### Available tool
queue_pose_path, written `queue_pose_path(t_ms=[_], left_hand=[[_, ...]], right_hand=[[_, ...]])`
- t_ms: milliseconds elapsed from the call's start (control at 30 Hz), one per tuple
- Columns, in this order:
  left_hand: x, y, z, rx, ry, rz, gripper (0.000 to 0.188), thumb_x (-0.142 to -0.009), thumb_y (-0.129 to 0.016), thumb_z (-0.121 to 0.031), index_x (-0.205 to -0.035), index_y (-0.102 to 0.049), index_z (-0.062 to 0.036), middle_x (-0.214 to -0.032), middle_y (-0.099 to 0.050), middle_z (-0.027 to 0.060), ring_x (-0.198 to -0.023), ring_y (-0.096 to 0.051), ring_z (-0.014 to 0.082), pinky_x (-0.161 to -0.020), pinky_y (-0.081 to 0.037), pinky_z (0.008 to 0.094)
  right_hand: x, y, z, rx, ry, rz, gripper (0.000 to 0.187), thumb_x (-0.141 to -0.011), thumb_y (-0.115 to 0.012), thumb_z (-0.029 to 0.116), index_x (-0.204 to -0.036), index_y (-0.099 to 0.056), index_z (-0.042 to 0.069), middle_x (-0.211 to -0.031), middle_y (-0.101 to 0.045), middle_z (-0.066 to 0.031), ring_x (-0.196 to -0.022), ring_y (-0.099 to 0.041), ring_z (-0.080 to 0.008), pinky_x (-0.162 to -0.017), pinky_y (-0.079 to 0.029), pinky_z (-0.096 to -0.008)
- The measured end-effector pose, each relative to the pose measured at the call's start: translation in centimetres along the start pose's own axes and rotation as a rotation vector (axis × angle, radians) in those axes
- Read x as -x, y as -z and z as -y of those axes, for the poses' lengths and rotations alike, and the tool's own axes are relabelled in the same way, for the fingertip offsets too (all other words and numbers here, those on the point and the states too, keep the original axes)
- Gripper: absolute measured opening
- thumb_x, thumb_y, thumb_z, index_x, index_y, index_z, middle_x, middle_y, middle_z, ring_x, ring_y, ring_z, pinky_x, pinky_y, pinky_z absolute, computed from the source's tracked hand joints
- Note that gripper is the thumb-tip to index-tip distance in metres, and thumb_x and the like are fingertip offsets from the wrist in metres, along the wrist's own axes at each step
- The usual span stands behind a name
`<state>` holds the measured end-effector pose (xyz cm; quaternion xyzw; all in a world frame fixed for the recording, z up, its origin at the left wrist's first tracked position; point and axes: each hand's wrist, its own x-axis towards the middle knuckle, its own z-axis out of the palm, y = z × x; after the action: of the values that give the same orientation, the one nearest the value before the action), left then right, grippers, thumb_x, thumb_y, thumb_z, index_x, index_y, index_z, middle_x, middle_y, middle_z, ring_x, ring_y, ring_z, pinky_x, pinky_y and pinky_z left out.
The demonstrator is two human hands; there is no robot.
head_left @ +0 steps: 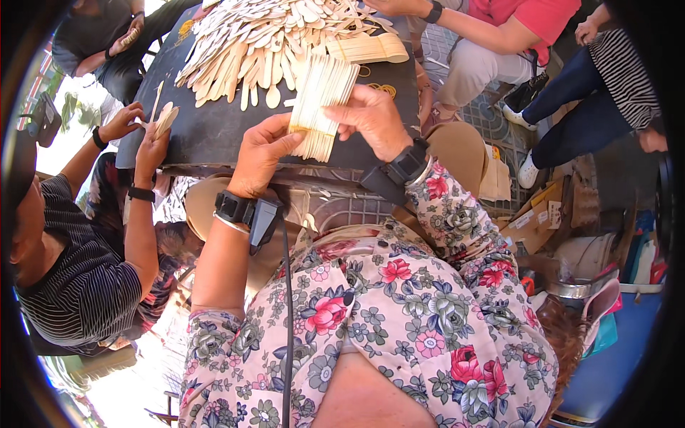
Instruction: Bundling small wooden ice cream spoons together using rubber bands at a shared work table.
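Observation:
Over the near edge of the dark table (235,146), I hold a stack of flat wooden spoons (330,82), lined up side by side. My left hand (262,158) pinches its lower left end, where a thin yellowish rubber band seems to cross the stack. My right hand (374,123) grips the right side, thumb across the front. Behind the stack a large heap of loose wooden spoons (246,43) covers much of the tabletop. A second neat bundle of wooden spoons (371,48) lies at the heap's right, with loose rubber bands (385,90) near it.
At my left a person in a striped shirt (78,264) holds a few wooden spoons (165,120). Others sit or stand around the far side, including one in a red top (524,28). Cardboard boxes (531,228) and a blue bin (606,357) stand at my right.

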<state>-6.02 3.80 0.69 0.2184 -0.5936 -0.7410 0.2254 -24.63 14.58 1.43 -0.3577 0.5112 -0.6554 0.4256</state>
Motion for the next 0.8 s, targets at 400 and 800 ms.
queue_pose_path(t_ms=[400,800], left_hand=[[-1.6,1.6,2.0,-0.149,-0.128,0.038,0.027,-0.087,-0.065,0.000,-0.114,-0.062,0.0032,-0.108,-0.067,0.0074,-0.097,-0.060,0.0110,-0.088,-0.049,0.0257],[-0.9,0.2,0.9,-0.120,-0.209,0.009,0.028,-0.084,-0.066,0.004,-0.112,-0.065,0.0025,-0.106,-0.068,0.0035,-0.094,-0.060,0.0079,-0.086,-0.048,0.0242]], right_hand=[[-1.2,-0.2,-2.2,0.540,0.169,0.081,0.028,-0.073,-0.079,0.013,-0.096,-0.070,0.002,-0.082,-0.071,-0.0104,-0.072,-0.067,-0.0154,-0.068,-0.051,-0.0279],[-1.0,-0.8,-1.1,0.499,0.240,0.095,0.030,-0.066,-0.080,0.011,-0.093,-0.071,0.004,-0.077,-0.069,-0.0151,-0.069,-0.067,-0.0216,-0.067,-0.051,-0.0311]])
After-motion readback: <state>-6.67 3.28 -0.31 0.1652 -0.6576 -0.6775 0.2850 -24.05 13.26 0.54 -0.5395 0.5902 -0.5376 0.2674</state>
